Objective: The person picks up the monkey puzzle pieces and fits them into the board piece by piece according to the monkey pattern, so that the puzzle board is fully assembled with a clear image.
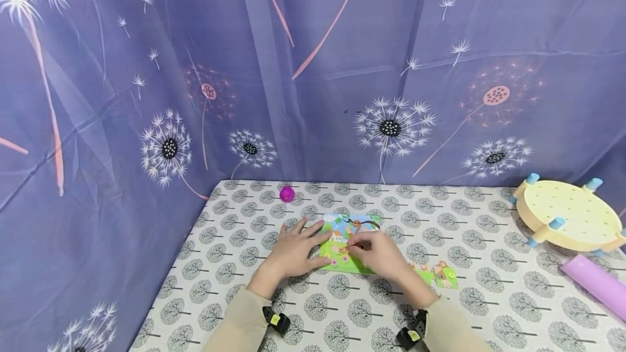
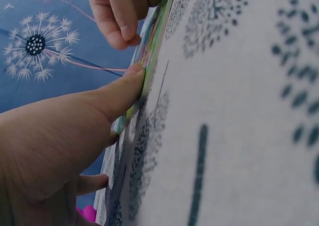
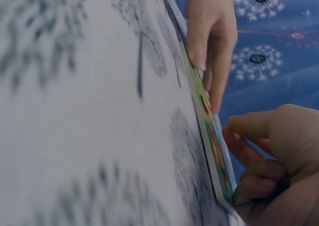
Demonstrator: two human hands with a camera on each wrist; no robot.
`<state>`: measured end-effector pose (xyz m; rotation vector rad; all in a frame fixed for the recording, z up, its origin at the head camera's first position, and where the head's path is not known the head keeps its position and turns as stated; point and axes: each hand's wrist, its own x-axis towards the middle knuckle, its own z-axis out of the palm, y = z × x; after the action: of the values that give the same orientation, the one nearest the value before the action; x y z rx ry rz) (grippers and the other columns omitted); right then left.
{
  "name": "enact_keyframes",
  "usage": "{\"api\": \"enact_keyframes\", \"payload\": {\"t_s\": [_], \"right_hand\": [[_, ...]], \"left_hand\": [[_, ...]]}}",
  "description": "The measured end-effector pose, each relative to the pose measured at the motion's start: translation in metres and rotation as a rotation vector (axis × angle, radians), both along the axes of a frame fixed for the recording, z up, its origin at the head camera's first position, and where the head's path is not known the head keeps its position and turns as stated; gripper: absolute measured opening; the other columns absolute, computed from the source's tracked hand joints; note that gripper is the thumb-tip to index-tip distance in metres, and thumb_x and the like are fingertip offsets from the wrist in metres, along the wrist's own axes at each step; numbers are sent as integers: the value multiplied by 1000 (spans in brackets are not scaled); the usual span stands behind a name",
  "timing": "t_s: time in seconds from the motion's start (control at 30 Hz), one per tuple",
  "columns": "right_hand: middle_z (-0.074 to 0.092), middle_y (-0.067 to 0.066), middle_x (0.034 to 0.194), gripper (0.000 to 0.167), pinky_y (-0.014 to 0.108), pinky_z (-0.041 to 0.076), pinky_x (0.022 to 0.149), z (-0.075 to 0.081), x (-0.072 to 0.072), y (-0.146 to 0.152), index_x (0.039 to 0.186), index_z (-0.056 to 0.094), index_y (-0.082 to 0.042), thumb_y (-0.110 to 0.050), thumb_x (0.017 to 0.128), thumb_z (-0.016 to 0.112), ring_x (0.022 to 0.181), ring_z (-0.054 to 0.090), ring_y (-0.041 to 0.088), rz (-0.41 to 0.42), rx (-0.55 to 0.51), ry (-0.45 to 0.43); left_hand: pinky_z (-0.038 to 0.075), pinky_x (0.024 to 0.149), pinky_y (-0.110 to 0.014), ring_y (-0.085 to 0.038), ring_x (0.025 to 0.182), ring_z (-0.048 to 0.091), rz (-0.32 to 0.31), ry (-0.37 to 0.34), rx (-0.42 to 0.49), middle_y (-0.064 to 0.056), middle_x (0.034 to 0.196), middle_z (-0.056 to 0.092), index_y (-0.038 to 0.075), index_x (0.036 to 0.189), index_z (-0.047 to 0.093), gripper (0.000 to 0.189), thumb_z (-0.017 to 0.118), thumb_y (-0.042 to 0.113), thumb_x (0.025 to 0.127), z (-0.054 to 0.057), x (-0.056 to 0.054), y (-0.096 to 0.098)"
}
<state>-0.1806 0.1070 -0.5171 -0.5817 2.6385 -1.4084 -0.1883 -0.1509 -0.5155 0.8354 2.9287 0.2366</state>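
Note:
A jigsaw puzzle board (image 1: pixel 330 263) with a bright animal picture lies flat on the cloth-covered table. My left hand (image 1: pixel 295 251) is spread at its left side, fingers straight. The left thumb (image 2: pixel 128 84) presses on the board's edge. Over the middle of the board is my right hand (image 1: pixel 379 254), its thumb and index fingertips close together right at the picture. Its other fingers curl inward in the right wrist view. I cannot tell whether a piece is between those fingertips. Loose puzzle pieces (image 1: pixel 444 275) lie to the right of the board, partly behind the right forearm.
A small magenta ball-like object (image 1: pixel 287 194) sits at the back left. On the right are a yellow oval stand with blue-tipped legs (image 1: pixel 567 213) and a purple cylinder (image 1: pixel 596 287). A purple dandelion curtain (image 1: pixel 313 96) hangs behind the table.

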Motion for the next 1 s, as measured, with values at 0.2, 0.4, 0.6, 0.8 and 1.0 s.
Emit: {"api": "enact_keyframes", "payload": {"t_s": [0.2,0.4,0.6,0.8,1.0], "right_hand": [[75,1,92,12,22,45,43,2,2,29,107,79,-8,-10,96,74,50,54,8,-27,-29,-24],[76,0,99,15,25,47,46,4,7,64,108,79,-11,-12,93,77,52,53,10,-110,28,-18],[73,3,83,22,24,41,34,9,14,103,115,77,-9,-17,95,77,42,49,11,-122,25,-111],[73,3,103,32,26,45,38,13,21,133,113,76,-9,-26,88,84,47,50,6,-71,104,-65],[69,0,101,44,26,54,60,11,28,149,111,75,-8,-34,79,91,70,59,8,9,175,4]], "left_hand": [[14,109,-83,-50,153,16,-24,-22,29,-3,171,22,43,154,49,59,51,66,100,0,2,2],[14,110,-83,-49,153,16,-36,-20,22,-5,172,20,45,153,48,55,49,64,102,0,4,2],[19,109,-83,-40,154,24,-76,25,-9,4,171,24,40,155,48,55,46,61,105,-2,5,2],[22,112,-80,-34,153,30,-61,39,26,4,167,34,34,151,56,53,50,59,104,-3,3,10],[26,113,-76,-30,151,34,-19,31,28,3,163,41,31,136,63,45,57,59,101,-3,-3,21]]}}
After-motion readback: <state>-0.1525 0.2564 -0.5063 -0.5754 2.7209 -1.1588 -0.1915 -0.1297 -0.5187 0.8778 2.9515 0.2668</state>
